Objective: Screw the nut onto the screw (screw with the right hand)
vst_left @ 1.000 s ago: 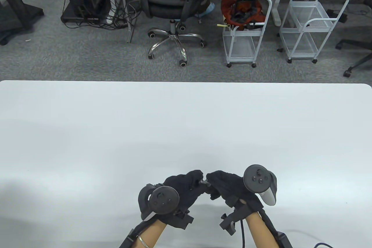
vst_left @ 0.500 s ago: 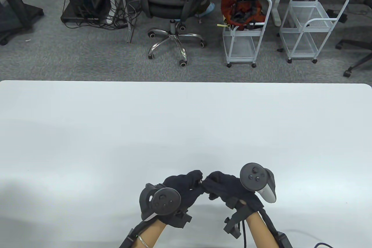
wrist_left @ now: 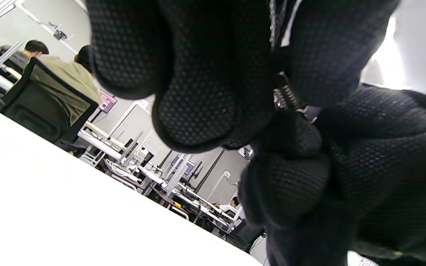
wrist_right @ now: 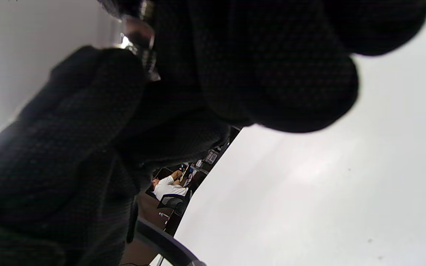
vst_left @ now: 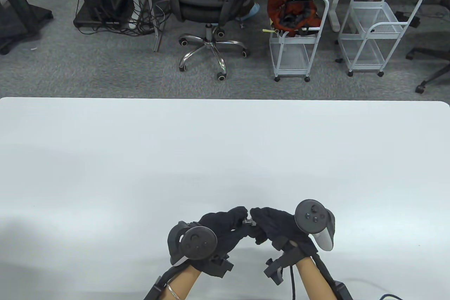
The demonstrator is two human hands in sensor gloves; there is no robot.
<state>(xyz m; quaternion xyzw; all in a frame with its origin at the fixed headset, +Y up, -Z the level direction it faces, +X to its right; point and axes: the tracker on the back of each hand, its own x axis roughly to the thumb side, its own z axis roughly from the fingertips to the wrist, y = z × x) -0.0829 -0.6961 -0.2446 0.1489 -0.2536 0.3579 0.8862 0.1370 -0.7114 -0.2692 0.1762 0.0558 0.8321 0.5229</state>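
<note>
Both gloved hands meet low in the table view, a little above the white table. My left hand pinches a small metal screw; its threaded shaft shows between the fingers in the left wrist view. My right hand pinches the nut at the screw's end; it shows as a shiny metal piece in the right wrist view. The fingertips of the two hands nearly touch, so most of the screw and nut is hidden. The left hand and the right hand fill their wrist views.
The table's far edge borders grey carpet. Beyond it stand an office chair and two white wire carts. A cable lies at the table's near right.
My right hand rolled left at the wrist and then back right while staying on the nut. The left hand has hardly moved.
</note>
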